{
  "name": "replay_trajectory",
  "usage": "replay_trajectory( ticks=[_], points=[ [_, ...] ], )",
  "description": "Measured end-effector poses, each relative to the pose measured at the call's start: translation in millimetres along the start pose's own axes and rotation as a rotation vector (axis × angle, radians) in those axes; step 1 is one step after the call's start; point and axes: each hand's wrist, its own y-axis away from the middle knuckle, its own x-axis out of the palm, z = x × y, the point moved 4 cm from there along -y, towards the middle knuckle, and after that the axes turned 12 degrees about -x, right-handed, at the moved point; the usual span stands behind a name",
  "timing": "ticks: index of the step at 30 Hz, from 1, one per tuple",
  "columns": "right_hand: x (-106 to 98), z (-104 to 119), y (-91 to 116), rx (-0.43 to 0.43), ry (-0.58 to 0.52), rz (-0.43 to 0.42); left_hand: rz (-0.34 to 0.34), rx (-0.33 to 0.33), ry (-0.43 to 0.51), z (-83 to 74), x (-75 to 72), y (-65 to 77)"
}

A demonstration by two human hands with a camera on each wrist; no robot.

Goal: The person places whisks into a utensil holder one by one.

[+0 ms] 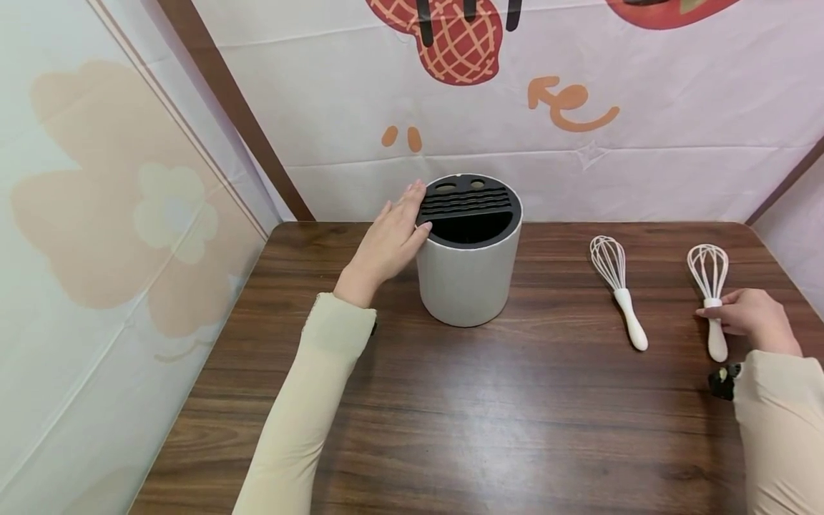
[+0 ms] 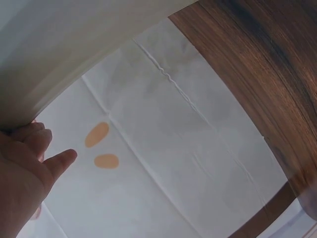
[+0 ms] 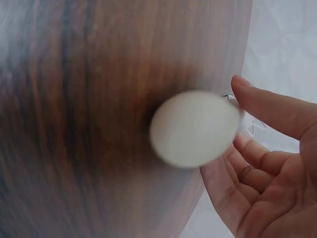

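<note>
Right grip (image 1: 754, 315) pinched a white balloon whisk (image 1: 712, 303), left grip (image 1: 389, 243) spread wide against utensil holder (image 1: 466, 285), 2nd whisk (image 1: 623, 300) lay between on bench (image 1: 515, 422)

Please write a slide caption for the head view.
Left hand touching a round holder, right hand holding a white whisk, a second whisk lying on the table.

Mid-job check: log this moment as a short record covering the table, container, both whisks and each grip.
table: brown wood-grain
container: pale, upright on the table, black slotted insert, no utensil sticking out
left whisk: white, lying on the table, untouched, between container and right whisk
right whisk: white, held; lifted or resting, cannot tell
left grip: bare hand against the container's left rim
right grip: bare hand pinching the right whisk's upper handle
</note>
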Motion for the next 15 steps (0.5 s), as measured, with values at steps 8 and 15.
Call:
replay_trajectory(
  ticks=[8,15],
  points=[
    [4,-6,-1,0.001,-0.088,-0.076,0.0,0.006,0.008,-3.8,2.7,-2.5],
    [13,-19,-4,0.034,-0.339,-0.119,0.0,0.005,-0.001,-3.7,3.1,-3.1]
  ],
)
